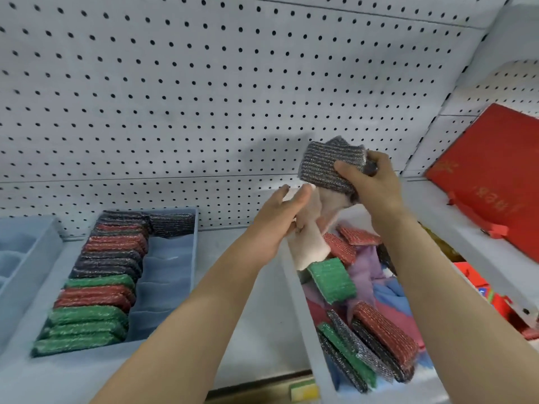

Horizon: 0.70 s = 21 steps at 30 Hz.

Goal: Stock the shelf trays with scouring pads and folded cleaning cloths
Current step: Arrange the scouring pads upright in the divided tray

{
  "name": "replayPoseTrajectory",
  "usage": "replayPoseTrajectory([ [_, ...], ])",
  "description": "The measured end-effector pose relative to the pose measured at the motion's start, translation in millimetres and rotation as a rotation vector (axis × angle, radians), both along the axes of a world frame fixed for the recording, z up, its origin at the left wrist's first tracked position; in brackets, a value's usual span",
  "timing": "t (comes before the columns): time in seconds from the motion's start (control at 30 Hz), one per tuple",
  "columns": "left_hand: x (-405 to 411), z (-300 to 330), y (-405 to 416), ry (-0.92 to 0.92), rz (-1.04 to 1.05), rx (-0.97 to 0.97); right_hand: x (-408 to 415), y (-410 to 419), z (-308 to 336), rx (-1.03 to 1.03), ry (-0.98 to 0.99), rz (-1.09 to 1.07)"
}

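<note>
Right hand [370, 182]: centre right, clamped on grey pad [326, 164].
Left hand [277, 223]: centre, gripping pink cloth [309, 246].
Tray [172, 275]: lower left, pads in rows.

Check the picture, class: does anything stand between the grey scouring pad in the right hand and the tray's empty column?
Yes. The left hand, holding a pale cloth, is between the grey scouring pad and the blue tray.

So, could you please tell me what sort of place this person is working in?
Probably a shop aisle or stockroom shelf. A white pegboard back panel rises behind the shelf, a blue divided tray holds neat rows of scouring pads, and a bin of loose stock sits alongside.
</note>
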<state>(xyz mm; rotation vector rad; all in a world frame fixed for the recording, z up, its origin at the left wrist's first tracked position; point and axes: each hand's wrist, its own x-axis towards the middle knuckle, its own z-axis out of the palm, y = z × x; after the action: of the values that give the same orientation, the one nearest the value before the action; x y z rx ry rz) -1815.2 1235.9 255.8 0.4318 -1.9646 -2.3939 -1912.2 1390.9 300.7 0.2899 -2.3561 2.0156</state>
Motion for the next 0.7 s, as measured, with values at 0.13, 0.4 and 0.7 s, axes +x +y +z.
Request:
replayPoseTrajectory([
  [0.13, -5.3, -9.6, 4.4, 0.057, -0.019, -0.032, 12.9, 14.7, -1.8, -0.013, -0.17, -0.024],
  [0.4, 1.1, -19.8, 18.8, 0.007, 0.018, -0.206, 44.0, 63.3, 0.9, -0.217, -0.036, -0.576],
  [0.7, 35.7, 8.3, -14.5, 0.136, -0.035, 0.189, 116.8, -46.1, -11.5, -0.17, -0.204, -0.182],
])
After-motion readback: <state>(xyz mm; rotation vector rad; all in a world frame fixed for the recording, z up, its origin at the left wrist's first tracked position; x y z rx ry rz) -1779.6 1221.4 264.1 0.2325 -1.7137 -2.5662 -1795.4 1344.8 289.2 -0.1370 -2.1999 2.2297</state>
